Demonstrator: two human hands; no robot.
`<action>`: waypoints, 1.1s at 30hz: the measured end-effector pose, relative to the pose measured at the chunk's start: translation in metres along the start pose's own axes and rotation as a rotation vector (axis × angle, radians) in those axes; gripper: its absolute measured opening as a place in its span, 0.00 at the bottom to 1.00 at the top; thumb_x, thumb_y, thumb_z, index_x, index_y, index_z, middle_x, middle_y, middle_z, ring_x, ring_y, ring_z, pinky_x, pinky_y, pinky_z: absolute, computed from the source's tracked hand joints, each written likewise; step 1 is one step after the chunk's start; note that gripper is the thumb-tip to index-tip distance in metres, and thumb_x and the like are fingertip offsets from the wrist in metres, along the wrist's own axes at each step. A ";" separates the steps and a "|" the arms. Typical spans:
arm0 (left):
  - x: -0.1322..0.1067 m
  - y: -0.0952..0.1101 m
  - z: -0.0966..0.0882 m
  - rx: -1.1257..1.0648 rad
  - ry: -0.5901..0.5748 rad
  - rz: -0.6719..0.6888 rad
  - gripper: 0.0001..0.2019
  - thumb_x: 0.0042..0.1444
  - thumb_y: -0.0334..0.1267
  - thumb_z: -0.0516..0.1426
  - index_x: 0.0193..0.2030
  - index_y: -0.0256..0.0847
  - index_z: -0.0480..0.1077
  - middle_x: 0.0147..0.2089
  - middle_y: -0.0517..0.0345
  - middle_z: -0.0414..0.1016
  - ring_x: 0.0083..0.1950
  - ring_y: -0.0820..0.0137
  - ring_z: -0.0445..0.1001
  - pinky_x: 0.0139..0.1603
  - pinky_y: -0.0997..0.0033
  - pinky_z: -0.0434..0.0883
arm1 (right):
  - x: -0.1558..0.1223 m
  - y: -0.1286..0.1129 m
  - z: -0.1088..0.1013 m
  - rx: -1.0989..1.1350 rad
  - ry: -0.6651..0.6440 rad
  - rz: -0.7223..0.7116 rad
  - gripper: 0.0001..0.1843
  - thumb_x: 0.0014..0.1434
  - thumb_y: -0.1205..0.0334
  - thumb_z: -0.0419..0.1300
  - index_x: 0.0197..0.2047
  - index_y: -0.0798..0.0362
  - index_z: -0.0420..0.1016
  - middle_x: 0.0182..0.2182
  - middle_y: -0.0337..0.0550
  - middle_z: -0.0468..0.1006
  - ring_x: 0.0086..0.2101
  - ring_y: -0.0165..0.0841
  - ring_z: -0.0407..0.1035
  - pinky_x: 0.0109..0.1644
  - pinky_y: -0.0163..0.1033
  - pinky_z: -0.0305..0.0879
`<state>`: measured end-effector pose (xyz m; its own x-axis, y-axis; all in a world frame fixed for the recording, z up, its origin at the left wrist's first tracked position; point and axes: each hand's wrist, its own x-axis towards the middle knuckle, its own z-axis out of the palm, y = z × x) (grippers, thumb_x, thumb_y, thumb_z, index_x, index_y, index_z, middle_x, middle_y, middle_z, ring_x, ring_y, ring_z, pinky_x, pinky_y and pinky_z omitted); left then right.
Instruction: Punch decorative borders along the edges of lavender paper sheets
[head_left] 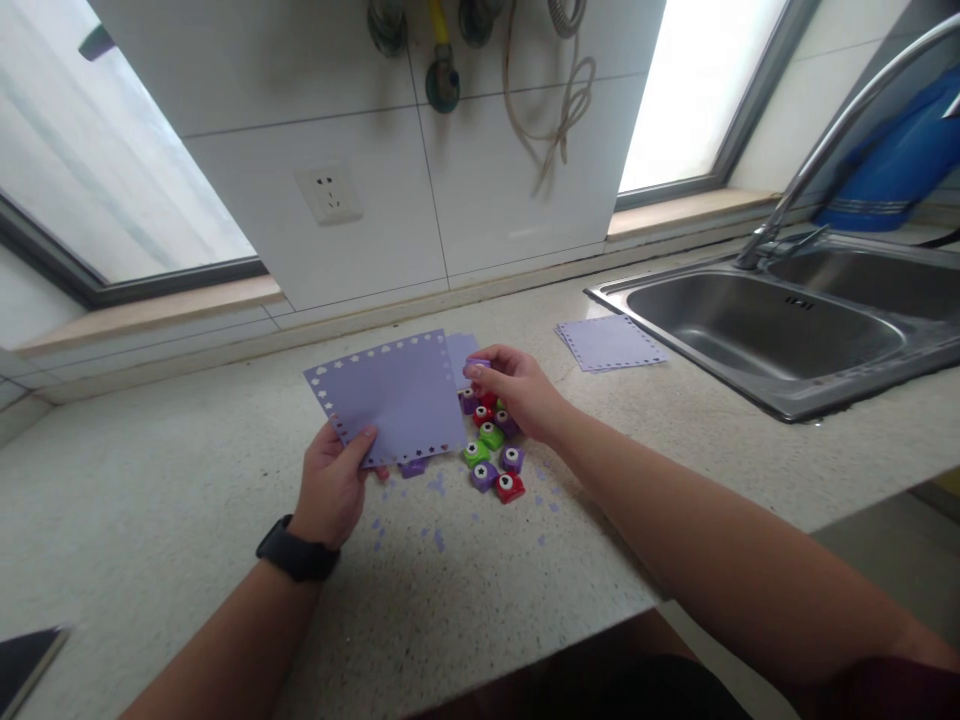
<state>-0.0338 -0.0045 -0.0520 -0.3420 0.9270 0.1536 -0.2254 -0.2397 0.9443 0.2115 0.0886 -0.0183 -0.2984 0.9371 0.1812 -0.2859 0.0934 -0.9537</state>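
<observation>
My left hand (334, 485) pinches the near edge of a lilac paper sheet (394, 395) whose border is punched with small shapes, holding it above the speckled counter (187, 480). My right hand (517, 385) is closed on a small purple craft punch (478, 365) at the sheet's right edge. Below that hand lies a cluster of several small punches (495, 455) in green, purple and red. Tiny lilac paper scraps (439, 490) are scattered on the counter near the cluster. A black watch sits on my left wrist.
A stack of lilac punched sheets (609, 342) lies by a steel sink (780, 330) with a curved tap at the right. A tiled wall with a socket (328, 193) and windows stands behind. A dark flat object (26, 660) shows at the lower left corner.
</observation>
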 end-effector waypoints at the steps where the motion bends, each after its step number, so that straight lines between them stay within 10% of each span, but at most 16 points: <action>1: 0.000 0.001 0.000 -0.005 0.007 0.000 0.18 0.49 0.38 0.74 0.45 0.39 0.78 0.41 0.58 0.81 0.25 0.75 0.74 0.15 0.76 0.73 | 0.000 0.000 0.000 -0.004 0.008 0.001 0.20 0.51 0.48 0.77 0.41 0.49 0.79 0.33 0.38 0.80 0.31 0.32 0.73 0.40 0.42 0.71; 8: 0.004 0.004 0.001 -0.038 0.082 -0.021 0.19 0.47 0.38 0.73 0.45 0.40 0.77 0.42 0.59 0.81 0.27 0.73 0.76 0.16 0.76 0.74 | -0.004 -0.003 0.004 -0.047 0.002 -0.072 0.19 0.54 0.48 0.75 0.43 0.49 0.79 0.44 0.45 0.84 0.45 0.38 0.78 0.57 0.51 0.72; 15: 0.008 0.002 0.001 -0.068 0.152 -0.030 0.19 0.46 0.38 0.73 0.45 0.42 0.76 0.42 0.61 0.81 0.30 0.72 0.78 0.18 0.76 0.76 | -0.012 -0.006 0.008 -0.217 -0.073 -0.088 0.20 0.56 0.48 0.72 0.48 0.49 0.79 0.38 0.42 0.82 0.36 0.36 0.76 0.43 0.46 0.74; 33: 0.011 0.003 -0.001 -0.100 0.189 -0.031 0.18 0.50 0.38 0.71 0.47 0.45 0.75 0.49 0.61 0.81 0.32 0.74 0.78 0.21 0.77 0.75 | -0.035 -0.017 0.026 -1.133 -0.574 -0.370 0.18 0.59 0.46 0.72 0.45 0.49 0.83 0.43 0.47 0.84 0.52 0.48 0.72 0.61 0.56 0.54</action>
<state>-0.0395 0.0042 -0.0478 -0.4959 0.8664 0.0586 -0.3248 -0.2477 0.9128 0.2032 0.0452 -0.0025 -0.7887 0.5470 0.2805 0.3971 0.8017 -0.4467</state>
